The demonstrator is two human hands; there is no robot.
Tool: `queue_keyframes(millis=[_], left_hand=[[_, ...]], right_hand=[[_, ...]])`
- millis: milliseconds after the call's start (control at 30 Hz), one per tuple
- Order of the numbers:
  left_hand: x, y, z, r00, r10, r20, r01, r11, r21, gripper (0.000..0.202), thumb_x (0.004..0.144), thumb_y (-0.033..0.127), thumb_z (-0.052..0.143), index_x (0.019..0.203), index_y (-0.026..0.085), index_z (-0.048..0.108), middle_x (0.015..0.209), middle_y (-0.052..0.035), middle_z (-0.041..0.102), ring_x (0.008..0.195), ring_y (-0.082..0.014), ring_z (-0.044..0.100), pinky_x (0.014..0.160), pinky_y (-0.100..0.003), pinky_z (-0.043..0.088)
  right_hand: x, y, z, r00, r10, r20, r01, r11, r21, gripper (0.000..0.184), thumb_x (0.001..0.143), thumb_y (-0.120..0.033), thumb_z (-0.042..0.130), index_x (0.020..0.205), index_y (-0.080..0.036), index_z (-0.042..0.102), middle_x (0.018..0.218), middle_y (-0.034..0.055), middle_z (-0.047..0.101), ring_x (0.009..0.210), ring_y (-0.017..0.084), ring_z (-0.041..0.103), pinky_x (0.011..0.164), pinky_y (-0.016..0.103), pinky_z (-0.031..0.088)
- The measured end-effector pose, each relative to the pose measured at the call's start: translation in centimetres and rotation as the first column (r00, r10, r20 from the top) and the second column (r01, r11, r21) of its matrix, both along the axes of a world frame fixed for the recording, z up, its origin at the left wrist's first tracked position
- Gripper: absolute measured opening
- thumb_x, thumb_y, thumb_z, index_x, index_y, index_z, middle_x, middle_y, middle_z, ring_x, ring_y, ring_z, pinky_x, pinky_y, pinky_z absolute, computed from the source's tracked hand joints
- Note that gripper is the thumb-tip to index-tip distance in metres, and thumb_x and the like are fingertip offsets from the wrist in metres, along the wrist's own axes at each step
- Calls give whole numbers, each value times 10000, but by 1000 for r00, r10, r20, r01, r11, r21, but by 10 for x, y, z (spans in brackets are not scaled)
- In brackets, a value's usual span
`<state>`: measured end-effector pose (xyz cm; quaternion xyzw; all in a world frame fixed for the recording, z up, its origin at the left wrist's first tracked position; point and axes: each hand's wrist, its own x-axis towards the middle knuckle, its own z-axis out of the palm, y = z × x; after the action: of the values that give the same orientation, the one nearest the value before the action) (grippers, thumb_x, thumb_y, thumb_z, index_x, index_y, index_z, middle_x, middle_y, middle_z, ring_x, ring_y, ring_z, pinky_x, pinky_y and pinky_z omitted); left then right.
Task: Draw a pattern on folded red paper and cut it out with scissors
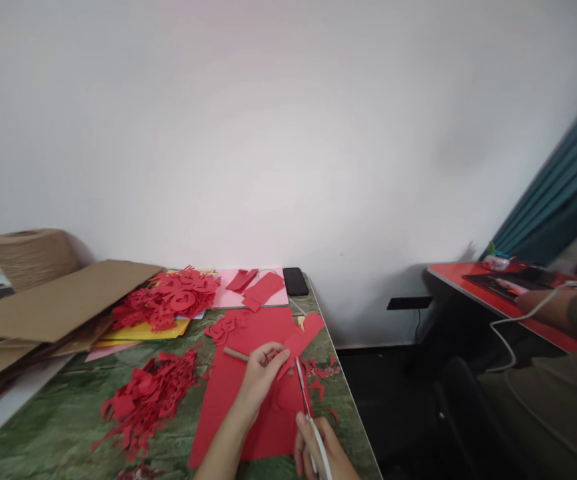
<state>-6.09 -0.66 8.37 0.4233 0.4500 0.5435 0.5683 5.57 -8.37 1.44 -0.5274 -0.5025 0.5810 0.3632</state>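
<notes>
White wall [288, 133] across most of the view, teal curtain [553, 187] at far right. Off to the right, a red-topped table [473, 297] beneath a co-worker's forearm [553, 310]. Nearer, a green-mottled table [58, 427] bearing a twine spool [31, 257], folded cardboard [53, 300], a black phone [295, 280], and two heaps of red paper cutouts [166, 300] [148, 400]. At that table's middle, a red paper sheet [228, 393], apparently partly cut, with a raised flap at its far end. Left hand [261, 377] pinching the sheet, grip closed on the paper. Right hand [321, 447] clenched around long scissors [302, 390], blades just at the paper's edge. Step in hand, by appearance: cutting shapes from the sheet. Next move calling for steady feeding of paper into the blades, left hand turning it along the cut.
</notes>
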Motion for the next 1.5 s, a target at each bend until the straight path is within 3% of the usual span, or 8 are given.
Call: queue_keyframes(millis=[233, 500, 933, 1500], left_hand=[[1, 3, -6, 999, 28, -40, -26, 998, 54, 317, 528, 429, 726, 599, 153, 586, 476, 55, 516, 425, -93, 508, 443, -196, 432], [3, 3, -5, 994, -20, -105, 29, 995, 91, 340, 523, 457, 722, 572, 156, 572, 470, 52, 512, 405, -95, 505, 435, -199, 412], [-4, 4, -5, 995, -26, -99, 34, 996, 78, 318, 540, 433, 718, 575, 155, 569, 491, 52, 510, 407, -88, 488, 435, -200, 409], [-5, 3, -3, 990, -39, -139, 55, 992, 112, 296, 585, 409, 698, 560, 156, 546, 463, 50, 506, 403, -82, 475, 444, -186, 381]], right_hand=[[0, 1, -1, 1000, 21, -17, -21, 1000, 5, 636, 684, -753, 299, 429, -187, 438, 293, -74, 275, 292, 50, 244, 389, 214, 231], [-3, 1, -3, 994, -64, -93, 61, 998, -32, 603, 662, -766, 312, 500, -198, 434, 291, -90, 279, 269, 48, 220, 342, 211, 181], [-2, 4, -2, 1000, -12, 4, 13, 1000, -26, 638, 646, -783, 296, 408, -204, 417, 267, -84, 235, 270, 58, 242, 350, 217, 225], [0, 0, 2, 998, 9, -54, -10, 1000, -6, 629, 696, -743, 303, 435, -186, 434, 303, -78, 262, 296, 50, 238, 383, 217, 200]])
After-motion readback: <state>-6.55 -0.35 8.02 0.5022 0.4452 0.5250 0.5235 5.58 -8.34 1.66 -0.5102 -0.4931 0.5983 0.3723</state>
